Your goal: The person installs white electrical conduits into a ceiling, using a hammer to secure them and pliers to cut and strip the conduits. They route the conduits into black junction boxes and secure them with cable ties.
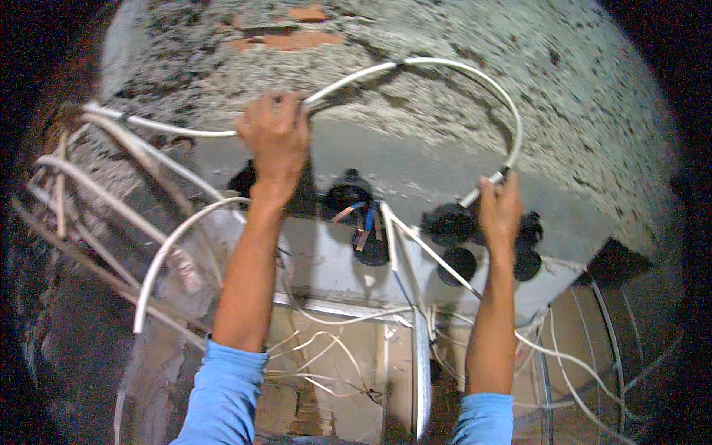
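A thick white cable (452, 64) arches across the rough wall between my two hands. My left hand (274, 141) is closed around it, with the cable running on to the left past my fingers. Near the cable's end, my right hand (500, 208) grips it in a pinch, and the tip points down-left toward a round black wall box (447, 225). Dark bands mark the cable in places. Another black box (368, 245) left of centre has blue and brownish strips (365, 226) coming out of it. What lies behind my left wrist is partly hidden.
Several loose white cables (159, 259) hang at the left, one bent over beside my left forearm. More thin cables (564, 356) trail at the lower right. Above the grey plastered strip (415, 167) the wall is coarse, with orange brick (289, 39) exposed. A metal profile (422, 371) stands below.
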Demonstrator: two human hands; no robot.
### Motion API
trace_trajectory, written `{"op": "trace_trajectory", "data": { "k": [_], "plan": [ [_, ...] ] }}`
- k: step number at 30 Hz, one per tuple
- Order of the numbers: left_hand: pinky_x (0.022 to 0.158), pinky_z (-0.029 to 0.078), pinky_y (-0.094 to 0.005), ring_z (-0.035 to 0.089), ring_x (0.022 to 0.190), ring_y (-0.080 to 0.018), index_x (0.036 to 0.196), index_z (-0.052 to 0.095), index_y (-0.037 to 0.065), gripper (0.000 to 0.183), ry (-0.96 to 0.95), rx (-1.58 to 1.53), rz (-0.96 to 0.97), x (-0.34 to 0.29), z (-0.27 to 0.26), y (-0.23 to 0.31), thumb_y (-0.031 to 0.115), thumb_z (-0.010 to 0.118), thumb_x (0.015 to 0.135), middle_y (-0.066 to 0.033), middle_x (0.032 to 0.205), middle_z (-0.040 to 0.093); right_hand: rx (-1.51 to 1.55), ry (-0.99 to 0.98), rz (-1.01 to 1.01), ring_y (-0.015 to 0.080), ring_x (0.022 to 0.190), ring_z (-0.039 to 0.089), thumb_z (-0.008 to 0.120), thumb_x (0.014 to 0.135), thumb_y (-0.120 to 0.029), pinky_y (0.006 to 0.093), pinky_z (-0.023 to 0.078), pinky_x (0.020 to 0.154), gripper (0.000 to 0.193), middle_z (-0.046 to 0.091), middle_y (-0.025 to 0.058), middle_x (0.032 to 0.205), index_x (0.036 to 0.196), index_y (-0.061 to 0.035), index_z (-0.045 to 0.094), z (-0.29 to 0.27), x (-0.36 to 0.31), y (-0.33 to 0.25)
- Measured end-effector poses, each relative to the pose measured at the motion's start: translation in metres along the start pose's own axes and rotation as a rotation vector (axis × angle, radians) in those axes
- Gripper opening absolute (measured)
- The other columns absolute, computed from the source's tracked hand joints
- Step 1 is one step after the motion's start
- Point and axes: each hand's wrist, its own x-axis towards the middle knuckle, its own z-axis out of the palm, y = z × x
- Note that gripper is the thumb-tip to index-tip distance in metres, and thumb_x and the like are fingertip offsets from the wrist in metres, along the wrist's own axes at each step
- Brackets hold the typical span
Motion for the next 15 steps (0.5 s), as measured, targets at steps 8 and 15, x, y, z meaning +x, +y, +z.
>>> {"op": "trace_trajectory", "data": {
  "k": [8, 15],
  "plan": [
    [0.089, 0.039, -0.0461, 0.055, 0.096, -0.0305, 0.105, 0.064, 0.012, 0.029, -0.015, -0.32, -0.011, 0.001, 0.014, -0.001, 0.013, 0.068, 0.077, -0.01, 0.099, 0.059, 0.457, -0.047, 0.243, 0.0094, 0.058, 0.055, 0.06, 0.095, -0.016, 0.0245, 0.045, 0.051, 0.015, 0.059, 0.0031, 0.071, 0.093, -0.0015, 0.055, 0.004, 0.004, 0.004],
    [0.085, 0.046, -0.0347, 0.06, 0.092, -0.0256, 0.101, 0.066, 0.003, 0.018, 0.067, -0.653, -0.132, -0.002, -0.072, 0.052, 0.004, 0.066, 0.083, -0.0123, 0.097, 0.063, 0.76, 0.084, 0.181, 0.0095, 0.06, 0.056, 0.059, 0.097, -0.021, 0.0205, 0.045, 0.05, 0.025, 0.058, 0.002, 0.073, 0.113, -0.0025, 0.06, -0.073, 0.017, -0.031]
  ]
}}
